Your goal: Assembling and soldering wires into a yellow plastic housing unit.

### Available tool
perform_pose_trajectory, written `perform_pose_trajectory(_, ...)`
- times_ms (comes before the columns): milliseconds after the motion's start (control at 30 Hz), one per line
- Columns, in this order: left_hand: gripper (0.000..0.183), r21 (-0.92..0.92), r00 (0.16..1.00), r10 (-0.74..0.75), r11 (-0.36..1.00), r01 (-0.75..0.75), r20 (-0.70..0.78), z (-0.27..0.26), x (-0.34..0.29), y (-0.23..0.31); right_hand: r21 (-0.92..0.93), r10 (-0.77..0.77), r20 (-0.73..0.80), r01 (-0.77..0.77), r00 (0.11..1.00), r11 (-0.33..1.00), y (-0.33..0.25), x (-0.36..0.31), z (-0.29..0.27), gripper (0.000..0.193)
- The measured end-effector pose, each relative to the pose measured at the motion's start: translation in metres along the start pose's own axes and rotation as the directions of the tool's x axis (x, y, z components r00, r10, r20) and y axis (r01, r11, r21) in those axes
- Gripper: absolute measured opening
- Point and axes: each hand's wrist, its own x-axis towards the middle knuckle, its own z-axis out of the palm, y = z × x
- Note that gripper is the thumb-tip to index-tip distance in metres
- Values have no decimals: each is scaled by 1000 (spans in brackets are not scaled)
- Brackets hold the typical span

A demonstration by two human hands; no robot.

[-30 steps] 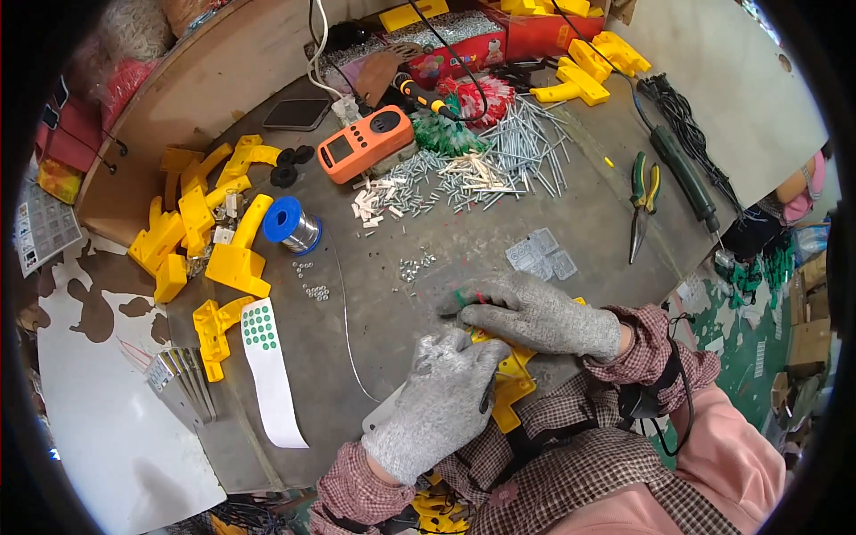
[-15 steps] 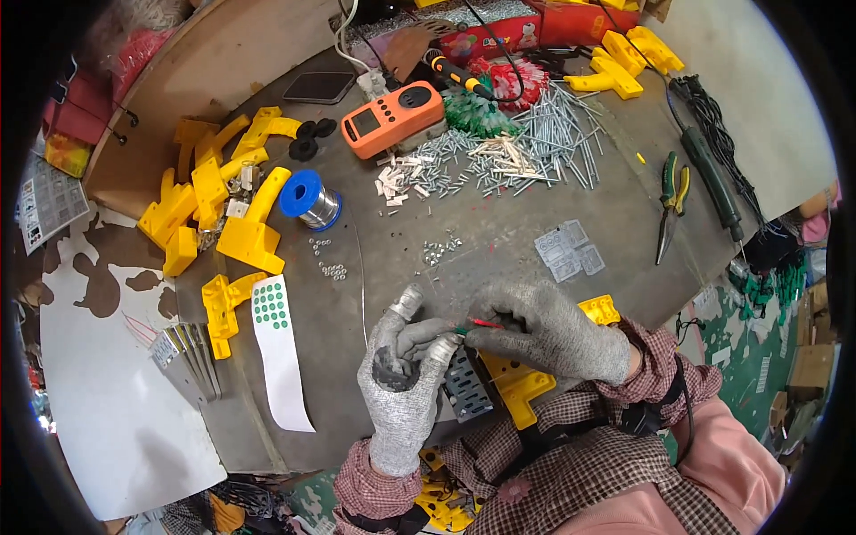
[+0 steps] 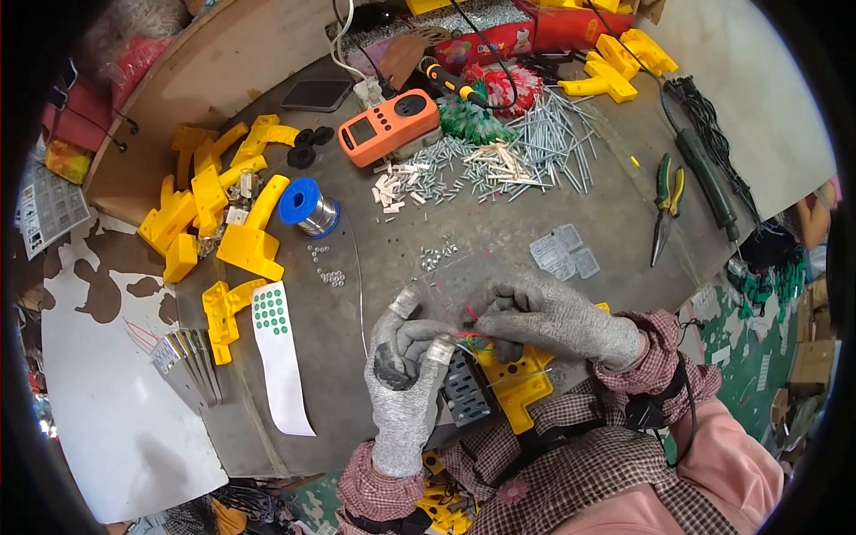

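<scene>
Both of my hands wear grey gloves and meet over the table's near edge. My left hand [image 3: 403,379] pinches thin red and green wires [image 3: 468,336] between thumb and forefinger. My right hand [image 3: 557,323] has its fingertips closed on the red wire, whose free end sticks up past them. Beneath the hands lies a yellow plastic tool housing [image 3: 522,392], partly covered by the right hand. Beside it, under the left thumb, is a dark metal plate with slots [image 3: 465,390].
Several yellow housings [image 3: 209,192] pile at the left, by a blue solder spool [image 3: 308,207] and a sheet of green stickers [image 3: 281,357]. Screws [image 3: 562,147] and an orange meter [image 3: 390,127] lie farther back. Pliers [image 3: 667,209] and a soldering iron [image 3: 709,178] are at the right.
My right hand has moved slightly right and down, and its fingers have shifted along the red wire. More red and green wire shows between the hands. My left hand has barely moved.
</scene>
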Motion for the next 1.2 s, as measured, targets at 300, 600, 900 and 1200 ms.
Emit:
perform_pose_trajectory(300, 66, 34, 1000, 7, 999, -8, 28, 2, -2, -1, -490, -194, -32, 153, 981, 858, 1, -3, 6, 16)
perform_pose_trajectory(600, 66, 116, 992, 117, 986, -121, 42, -3, -1, -6, -613, -442, 118, 415, 889, 672, 1, -3, 11, 28)
perform_pose_trajectory(900, 52, 119, 998, 32, 992, -37, 45, -1, -2, -1, -720, -453, -38, 289, 891, 631, 14, 2, 24, 29)
perform_pose_trajectory(1200, 33, 689, 642, 295, -90, -719, 708, -18, 11, 48, -656, -400, 13, 309, 916, 688, 6, 0, 17, 18)
